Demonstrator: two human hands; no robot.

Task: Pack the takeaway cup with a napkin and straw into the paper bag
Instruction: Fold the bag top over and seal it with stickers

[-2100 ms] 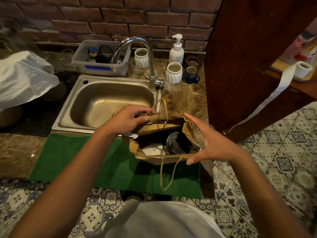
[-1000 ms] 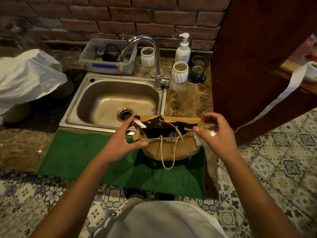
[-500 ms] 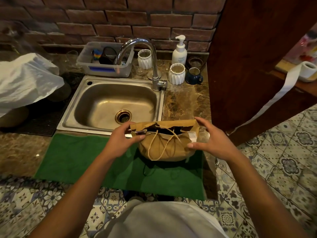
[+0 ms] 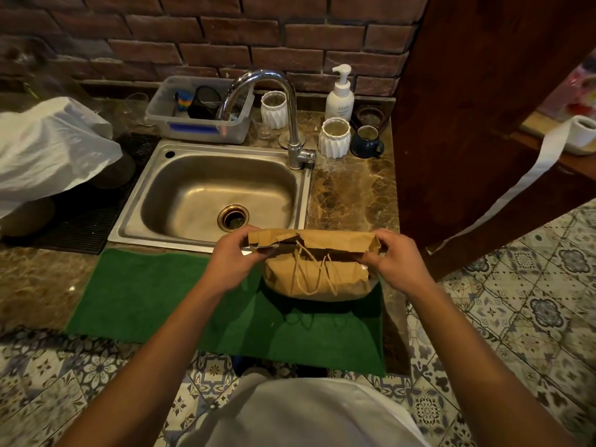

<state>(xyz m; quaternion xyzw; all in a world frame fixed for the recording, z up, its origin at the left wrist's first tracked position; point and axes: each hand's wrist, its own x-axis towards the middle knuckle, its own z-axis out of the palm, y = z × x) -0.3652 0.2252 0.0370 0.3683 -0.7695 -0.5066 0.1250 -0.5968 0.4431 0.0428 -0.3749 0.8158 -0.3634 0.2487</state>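
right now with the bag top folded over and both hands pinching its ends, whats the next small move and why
Probably press the fold flat along its length. The paper bag stands on the green mat, its top turned over, the left hand and right hand pinching the ends. The left corner looks torn and gaping, and the twine handles hang loose beneath the flap.

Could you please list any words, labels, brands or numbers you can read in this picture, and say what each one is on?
No text can be read with certainty.
White pump bottle: a faint line of print across its front, too small and blurred to read.
Clear plastic tub: a blue strip label on its front wall, with no legible writing.
Paper bag: plain brown, with no print showing.
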